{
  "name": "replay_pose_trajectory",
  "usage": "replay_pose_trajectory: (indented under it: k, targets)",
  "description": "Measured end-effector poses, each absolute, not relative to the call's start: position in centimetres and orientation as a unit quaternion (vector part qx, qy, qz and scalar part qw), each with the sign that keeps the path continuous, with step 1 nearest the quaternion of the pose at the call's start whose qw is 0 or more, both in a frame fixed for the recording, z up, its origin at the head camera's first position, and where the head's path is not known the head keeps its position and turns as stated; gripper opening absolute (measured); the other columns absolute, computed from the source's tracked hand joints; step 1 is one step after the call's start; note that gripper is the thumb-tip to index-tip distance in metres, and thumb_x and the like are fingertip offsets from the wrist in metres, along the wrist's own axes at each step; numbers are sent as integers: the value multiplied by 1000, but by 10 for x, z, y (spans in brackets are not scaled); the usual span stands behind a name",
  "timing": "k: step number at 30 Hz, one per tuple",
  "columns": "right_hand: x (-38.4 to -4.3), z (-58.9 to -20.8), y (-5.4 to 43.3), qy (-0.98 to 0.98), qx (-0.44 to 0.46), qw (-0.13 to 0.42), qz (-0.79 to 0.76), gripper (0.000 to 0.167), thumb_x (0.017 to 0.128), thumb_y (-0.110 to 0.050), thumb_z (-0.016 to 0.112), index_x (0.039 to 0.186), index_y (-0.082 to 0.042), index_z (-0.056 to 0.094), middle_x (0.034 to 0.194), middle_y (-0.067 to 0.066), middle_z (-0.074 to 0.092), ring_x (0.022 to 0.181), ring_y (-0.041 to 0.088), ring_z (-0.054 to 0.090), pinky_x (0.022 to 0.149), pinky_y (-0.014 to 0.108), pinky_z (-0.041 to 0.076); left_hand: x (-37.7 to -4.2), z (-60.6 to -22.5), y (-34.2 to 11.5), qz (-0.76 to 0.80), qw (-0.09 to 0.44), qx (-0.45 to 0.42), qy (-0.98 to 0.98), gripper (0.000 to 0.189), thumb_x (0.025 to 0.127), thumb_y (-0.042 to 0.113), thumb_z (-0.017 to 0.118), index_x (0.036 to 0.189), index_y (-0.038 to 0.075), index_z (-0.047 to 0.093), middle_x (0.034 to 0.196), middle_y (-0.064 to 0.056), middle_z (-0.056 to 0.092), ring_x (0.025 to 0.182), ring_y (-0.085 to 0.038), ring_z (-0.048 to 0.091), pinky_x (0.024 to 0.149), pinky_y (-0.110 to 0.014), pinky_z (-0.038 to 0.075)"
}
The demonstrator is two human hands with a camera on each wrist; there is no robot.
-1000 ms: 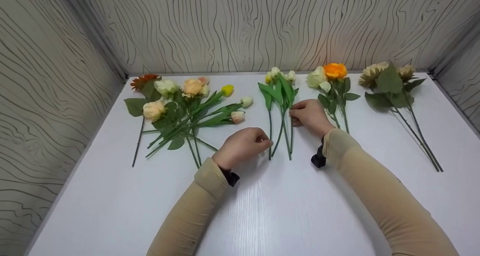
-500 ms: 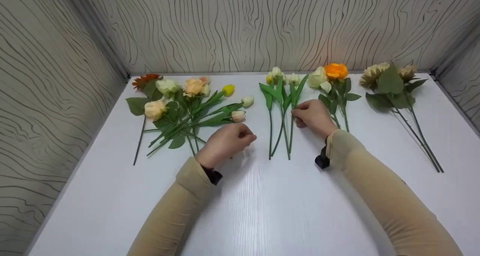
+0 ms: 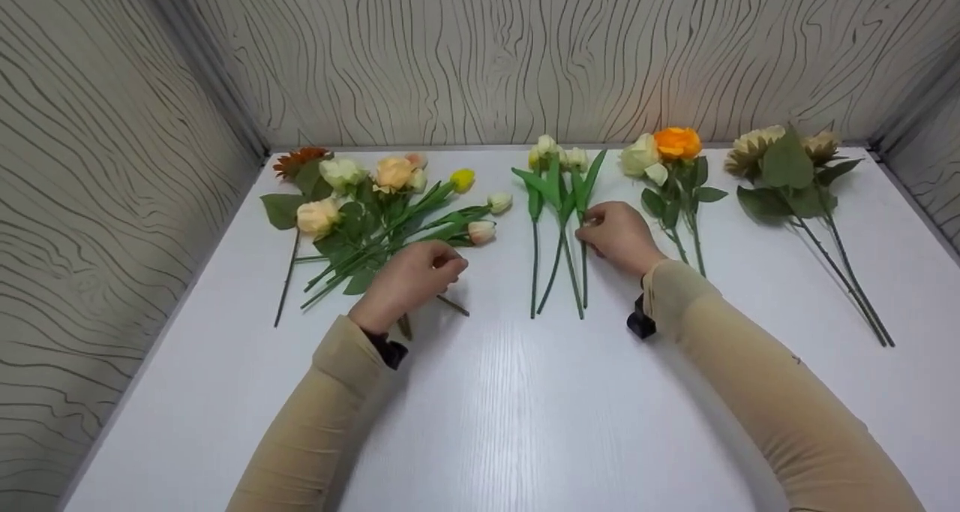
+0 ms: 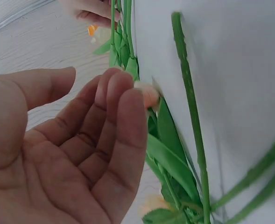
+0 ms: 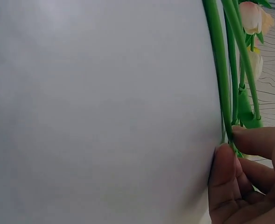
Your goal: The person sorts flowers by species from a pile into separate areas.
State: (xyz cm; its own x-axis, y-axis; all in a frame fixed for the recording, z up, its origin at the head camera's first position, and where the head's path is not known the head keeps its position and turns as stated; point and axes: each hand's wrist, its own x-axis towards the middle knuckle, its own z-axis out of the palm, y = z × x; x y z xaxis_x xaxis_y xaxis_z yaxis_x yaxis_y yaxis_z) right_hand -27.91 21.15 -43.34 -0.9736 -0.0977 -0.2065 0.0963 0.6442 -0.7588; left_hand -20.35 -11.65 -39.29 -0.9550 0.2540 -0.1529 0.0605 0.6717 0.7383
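My right hand (image 3: 619, 236) pinches the stem of a white tulip (image 3: 584, 283) at the right side of a small tulip group. In the right wrist view, thumb and fingertips meet on that green stem (image 5: 218, 60). Beside it lie several other tulips (image 3: 534, 257), white and yellow, some with crossed stems. My left hand (image 3: 411, 281) hovers over the mixed flower pile at the left, partly covering its stems. The left wrist view shows its thumb apart from loosely bent fingers (image 4: 128, 126), nothing between them. A pale pink tulip (image 3: 481, 232) lies just beyond that hand.
The left pile holds peach roses (image 3: 318, 217), a yellow tulip (image 3: 463, 180) and a rust-red flower (image 3: 301, 161). Right of the tulips lie an orange rose (image 3: 677, 143) and a pale green rose (image 3: 640, 155). Beige sunflower-like blooms (image 3: 754, 149) lie far right. Patterned walls (image 3: 465, 54) border the table.
My left hand has moved left, from the tulip stems to over the flower pile. The rightmost tulip's leaves have shifted right and spread apart, my right hand staying at its stem.
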Motion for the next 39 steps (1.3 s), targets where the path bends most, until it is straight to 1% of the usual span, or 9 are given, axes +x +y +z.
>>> replay_pose_trajectory:
  k: [5,9,15,18,21,26,29,34,39]
  targets:
    - [-279,-432,217,893,7,127,-431,46,101,-24,64,138,2,57,103,14,66,78,18,62,69,30,53,-213,-389,-141,367,96,58,923,28,105,31,61,114,9,74,99,-4,70,84,-22,60,71,-37,50]
    - [-277,-427,222,889,13,127,-439,50,103,-26,62,142,4,53,111,17,65,85,20,62,72,30,54,-224,-387,-169,336,63,24,940,25,105,26,59,116,8,72,105,-7,68,91,-24,61,77,-40,52]
    - [-261,-409,209,904,-48,58,-420,40,104,-25,60,137,-2,61,123,14,65,104,26,60,87,41,52,-237,-396,-216,263,-20,6,965,24,104,14,57,116,2,73,110,-15,70,97,-32,66,84,-50,53]
    - [-242,-402,188,903,-107,24,-416,33,104,-24,61,132,-7,66,121,8,66,107,24,60,88,42,53,-240,-403,-231,235,-34,-1,971,23,103,11,56,115,-1,73,108,-17,71,96,-34,66,84,-53,52]
    - [-219,-398,159,899,-180,8,-399,27,103,-22,64,127,-11,71,118,3,68,106,21,62,86,40,54,-241,-410,-237,229,-23,4,973,22,101,12,58,111,0,74,104,-16,72,93,-33,66,83,-52,52]
    - [-184,-401,115,890,-324,-7,-321,23,102,-23,66,120,-11,75,114,2,72,107,22,65,90,40,54,-245,-417,-234,209,-1,19,978,20,100,15,62,108,3,77,102,-13,74,91,-31,67,82,-51,53]
    - [-170,-405,100,879,-379,-11,-289,22,101,-24,68,117,-11,76,110,1,73,105,21,65,89,39,54,-245,-418,-229,193,3,23,981,19,100,14,64,109,3,77,102,-13,74,91,-31,67,80,-52,54]
    - [-164,-411,97,874,-395,-10,-282,20,100,-22,69,115,-11,78,106,1,73,102,21,65,87,39,55,-244,-419,-226,168,-1,40,985,18,99,9,64,109,4,78,101,-12,74,91,-31,67,79,-52,53]
    - [-169,-414,111,880,-369,-8,-299,20,100,-21,68,115,-10,77,109,2,73,107,23,65,91,41,54,-240,-415,-229,166,-19,47,985,19,100,6,61,109,5,78,102,-13,74,92,-32,68,80,-53,54]
